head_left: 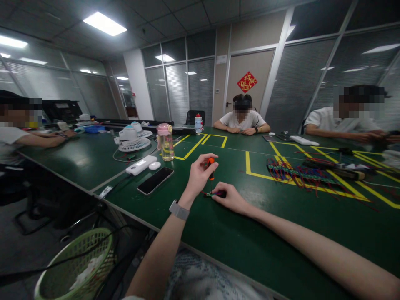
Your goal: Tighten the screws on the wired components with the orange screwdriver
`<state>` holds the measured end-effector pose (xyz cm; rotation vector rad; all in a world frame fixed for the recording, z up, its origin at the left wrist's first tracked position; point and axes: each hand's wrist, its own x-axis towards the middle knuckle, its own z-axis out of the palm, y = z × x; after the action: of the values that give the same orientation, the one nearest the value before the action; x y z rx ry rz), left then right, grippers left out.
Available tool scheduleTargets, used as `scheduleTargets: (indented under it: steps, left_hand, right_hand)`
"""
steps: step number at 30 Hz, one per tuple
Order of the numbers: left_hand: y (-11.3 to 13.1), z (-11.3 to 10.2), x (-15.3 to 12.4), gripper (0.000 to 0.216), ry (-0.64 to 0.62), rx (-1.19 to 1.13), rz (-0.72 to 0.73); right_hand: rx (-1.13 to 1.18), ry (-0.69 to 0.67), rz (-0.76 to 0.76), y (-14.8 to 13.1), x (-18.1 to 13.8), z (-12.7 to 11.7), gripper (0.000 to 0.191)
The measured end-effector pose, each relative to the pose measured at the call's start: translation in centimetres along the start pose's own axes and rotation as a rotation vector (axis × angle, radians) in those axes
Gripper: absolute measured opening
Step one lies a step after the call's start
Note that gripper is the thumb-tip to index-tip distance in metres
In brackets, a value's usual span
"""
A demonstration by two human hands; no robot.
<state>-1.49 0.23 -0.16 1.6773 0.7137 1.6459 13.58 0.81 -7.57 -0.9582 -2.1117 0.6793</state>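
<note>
My left hand (200, 171) is closed around the orange and black handle of a screwdriver (211, 166). The screwdriver stands upright, its thin shaft pointing down at a small green circuit board (208, 194) on the table. Whether the tip touches the board is too small to tell. With bent fingers, my right hand (230, 197) grips the board's right end, where dark and coloured wires show. My fingers partly cover the board and the wires.
Left of my hands lie a black phone (155, 181), a white power bank (141, 165) and a pink-lidded bottle (165, 141). Wired circuit boards (300, 173) lie in a row at right by yellow tape. A green basket (106, 246) stands below the table edge. Several people sit around.
</note>
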Motion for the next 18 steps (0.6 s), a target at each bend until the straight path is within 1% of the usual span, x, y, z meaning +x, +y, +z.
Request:
scheduleTargets:
  steps: [2,3,7,9,12,16,18]
  left_hand:
    - [-0.13,-0.03,0.05,0.023,0.032,0.039,0.016]
    - [-0.18,-0.02,0.08,0.023,0.032,0.022,0.014]
    - [-0.19,0.19,0.13,0.032,-0.059,-0.192,-0.038]
    - [-0.12,0.28,0.09,0.033,-0.079,-0.220,-0.049]
    - [-0.12,0.27,0.02,0.029,-0.019,-0.131,-0.028]
    - [-0.19,0.18,-0.07,0.021,0.081,0.086,0.041]
    - [-0.12,0.27,-0.16,0.022,0.107,0.181,0.088]
  right_hand:
    - [0.002,-0.005,0.002,-0.02,0.00,-0.01,0.010]
    - [0.004,-0.006,0.002,-0.03,0.00,-0.02,0.010]
    - [0.006,-0.006,-0.002,-0.14,-0.04,-0.08,0.010]
    - [0.007,-0.005,0.005,-0.20,-0.06,-0.12,0.009]
    - [0.006,-0.005,0.009,-0.22,-0.08,-0.13,0.008]
    - [0.001,-0.009,0.004,-0.12,-0.08,-0.13,0.009]
    - [0.007,-0.010,0.000,-0.10,-0.08,-0.15,0.009]
